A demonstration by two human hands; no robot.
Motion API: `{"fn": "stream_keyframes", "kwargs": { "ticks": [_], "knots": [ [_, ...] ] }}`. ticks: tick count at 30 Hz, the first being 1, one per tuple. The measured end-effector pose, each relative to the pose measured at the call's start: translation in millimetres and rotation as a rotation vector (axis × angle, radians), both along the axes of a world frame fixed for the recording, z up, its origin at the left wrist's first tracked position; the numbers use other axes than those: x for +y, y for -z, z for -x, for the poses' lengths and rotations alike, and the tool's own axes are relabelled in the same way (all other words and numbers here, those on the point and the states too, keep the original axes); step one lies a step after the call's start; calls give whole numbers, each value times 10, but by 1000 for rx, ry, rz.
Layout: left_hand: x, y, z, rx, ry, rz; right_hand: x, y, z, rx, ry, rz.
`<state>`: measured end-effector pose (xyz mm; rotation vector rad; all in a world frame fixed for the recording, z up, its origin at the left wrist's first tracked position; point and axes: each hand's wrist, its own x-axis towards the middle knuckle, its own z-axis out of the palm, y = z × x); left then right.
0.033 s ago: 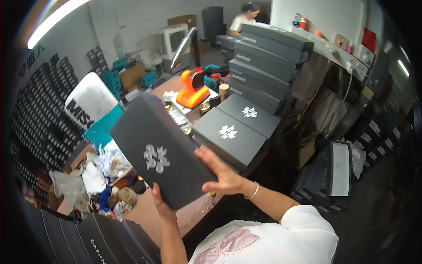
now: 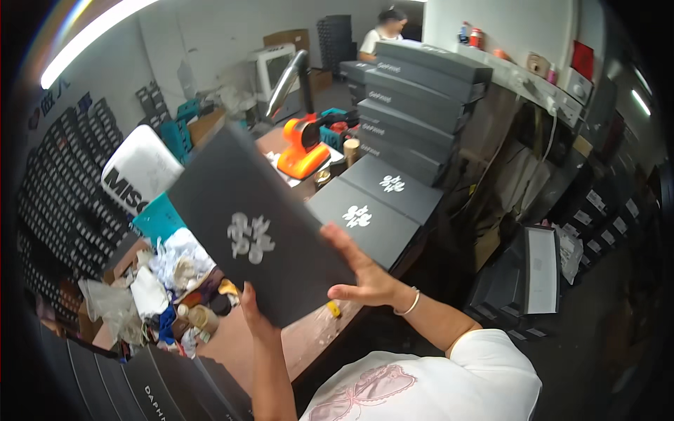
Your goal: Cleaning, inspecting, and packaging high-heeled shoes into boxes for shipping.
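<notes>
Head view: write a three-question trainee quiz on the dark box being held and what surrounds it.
1. True or false: both hands touch the tilted dark box with the pale emblem.
2. What stands behind the two flat boxes on the table: A) a stack of dark boxes, B) a row of bottles, C) a ladder?
3. What colour is the machine further back on the table?

Key
1. True: the left hand grips the lower edge, and the right hand presses the right side with open fingers.
2. A, the stack of dark boxes.
3. Orange.
</notes>
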<state>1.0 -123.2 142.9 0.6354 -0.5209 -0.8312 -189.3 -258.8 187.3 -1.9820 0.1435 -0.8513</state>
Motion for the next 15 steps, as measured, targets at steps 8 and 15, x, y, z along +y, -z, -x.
{"fn": "stream_keyframes", "kwargs": {
  "ticks": [8, 15],
  "knots": [
    [-1826, -2040, 1275, -707, 273, 396, -1662, -1807, 1762, -744, 428, -371],
    [-1765, -1427, 1397, -1005, 246, 36, -3529, -3134, 2718, -203, 879, -296]
  ]
}}
